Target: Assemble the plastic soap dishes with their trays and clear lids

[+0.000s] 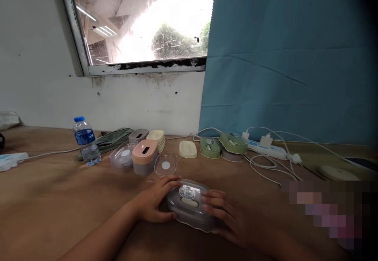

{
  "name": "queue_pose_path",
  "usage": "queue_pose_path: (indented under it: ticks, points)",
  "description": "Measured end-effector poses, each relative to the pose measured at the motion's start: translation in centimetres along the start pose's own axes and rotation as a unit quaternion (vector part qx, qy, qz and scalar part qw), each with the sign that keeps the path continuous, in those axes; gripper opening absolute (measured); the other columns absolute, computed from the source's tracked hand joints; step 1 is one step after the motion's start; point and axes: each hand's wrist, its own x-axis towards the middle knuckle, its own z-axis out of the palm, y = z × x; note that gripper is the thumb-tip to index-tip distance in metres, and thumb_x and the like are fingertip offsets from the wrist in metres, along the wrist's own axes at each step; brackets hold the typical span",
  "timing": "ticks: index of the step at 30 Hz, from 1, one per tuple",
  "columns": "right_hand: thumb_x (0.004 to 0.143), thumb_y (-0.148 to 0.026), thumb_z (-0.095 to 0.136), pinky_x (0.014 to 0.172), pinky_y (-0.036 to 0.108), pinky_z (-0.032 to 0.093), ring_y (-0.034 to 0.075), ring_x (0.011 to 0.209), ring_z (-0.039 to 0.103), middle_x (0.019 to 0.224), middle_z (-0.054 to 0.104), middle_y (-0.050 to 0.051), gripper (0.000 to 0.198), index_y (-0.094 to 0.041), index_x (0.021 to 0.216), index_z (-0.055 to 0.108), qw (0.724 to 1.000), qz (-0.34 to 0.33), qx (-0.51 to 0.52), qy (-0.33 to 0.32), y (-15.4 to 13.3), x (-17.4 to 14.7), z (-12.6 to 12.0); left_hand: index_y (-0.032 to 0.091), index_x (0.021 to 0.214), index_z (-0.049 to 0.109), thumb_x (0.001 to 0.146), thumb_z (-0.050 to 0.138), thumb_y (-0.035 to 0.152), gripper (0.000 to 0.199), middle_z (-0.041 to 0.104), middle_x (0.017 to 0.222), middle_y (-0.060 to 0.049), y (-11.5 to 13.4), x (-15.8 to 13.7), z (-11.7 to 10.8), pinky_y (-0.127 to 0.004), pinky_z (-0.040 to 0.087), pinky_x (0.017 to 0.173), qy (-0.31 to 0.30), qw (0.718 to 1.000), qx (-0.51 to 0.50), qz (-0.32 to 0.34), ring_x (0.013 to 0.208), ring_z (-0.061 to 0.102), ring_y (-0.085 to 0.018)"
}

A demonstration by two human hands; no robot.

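Blue-capped bottle [86, 146]: water inside, on the brown table [73, 202] near its far edge.
Clear lids [122, 157]: piled up, not on a box.
Pink box [145, 159]: no clear lid on, so it looks not done; can't see inside.
Cream pieces [157, 137]: stacked near the far edge, looks like spares.
Left hand [156, 202]: holds one end of the gray box [189, 215], well in from the far edge.
Gray box: clear cover [187, 192] on; seems nearly done.
Right hand [226, 214]: holds the other end.
Green boxes [210, 149]: near the far edge, look finished; insides hidden.
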Motion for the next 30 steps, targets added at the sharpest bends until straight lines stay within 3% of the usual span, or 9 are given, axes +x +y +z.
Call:
queue_pose_path:
  ticks: [6,12,17,23,30]
  points:
    - [0.084,-0.024,0.052,0.100,0.040,0.038,0.022,0.126,0.036,0.125,0.051,0.016,0.051,-0.013,0.131,0.033,1.000,0.018,0.017,-0.001,0.7,0.0,0.3,0.019,0.126,0.036,0.068,0.065,0.030,0.066,0.037,0.127,-0.013,0.1,0.6,1.2,-0.041,0.028,0.103,0.058,0.994,-0.080,-0.044,0.122,0.034,-0.027]
    - [0.074,-0.016,0.048,0.098,0.044,0.036,0.026,0.124,0.037,0.125,0.049,0.017,0.057,-0.011,0.129,0.033,0.998,0.044,-0.043,0.023,0.9,-0.5,0.2,0.019,0.117,0.041,0.067,0.065,0.031,0.058,0.040,0.115,-0.010,1.2,1.8,2.3,-0.042,0.032,0.098,0.098,0.984,-0.105,-0.101,0.112,0.039,-0.026]
    - [0.069,-0.021,0.052,0.095,0.047,0.037,0.030,0.119,0.041,0.124,0.050,0.016,0.058,-0.012,0.125,0.039,0.992,0.080,-0.090,0.035,1.0,-0.7,0.3,0.019,0.116,0.043,0.068,0.064,0.036,0.056,0.041,0.111,-0.008,2.6,2.7,3.5,-0.040,0.033,0.096,0.127,0.980,-0.087,-0.123,0.108,0.041,-0.025]
    - [0.072,-0.023,0.054,0.091,0.045,0.039,0.028,0.108,0.049,0.121,0.050,0.016,0.054,-0.013,0.123,0.040,0.988,0.131,-0.078,0.031,1.5,-0.9,0.7,0.020,0.114,0.045,0.073,0.060,0.042,0.049,0.045,0.109,-0.008,4.5,3.4,4.5,-0.037,0.035,0.094,0.167,0.973,-0.058,-0.150,0.105,0.044,-0.024]
    - [0.069,-0.032,0.060,0.093,0.041,0.039,0.027,0.112,0.045,0.125,0.046,0.017,0.069,-0.012,0.129,0.031,0.989,0.120,-0.081,0.024,1.2,-0.9,0.0,0.016,0.098,0.052,0.073,0.059,0.034,0.032,0.050,0.100,-0.006,4.9,4.0,5.4,-0.032,0.039,0.087,0.228,0.941,-0.142,-0.207,0.097,0.049,-0.021]
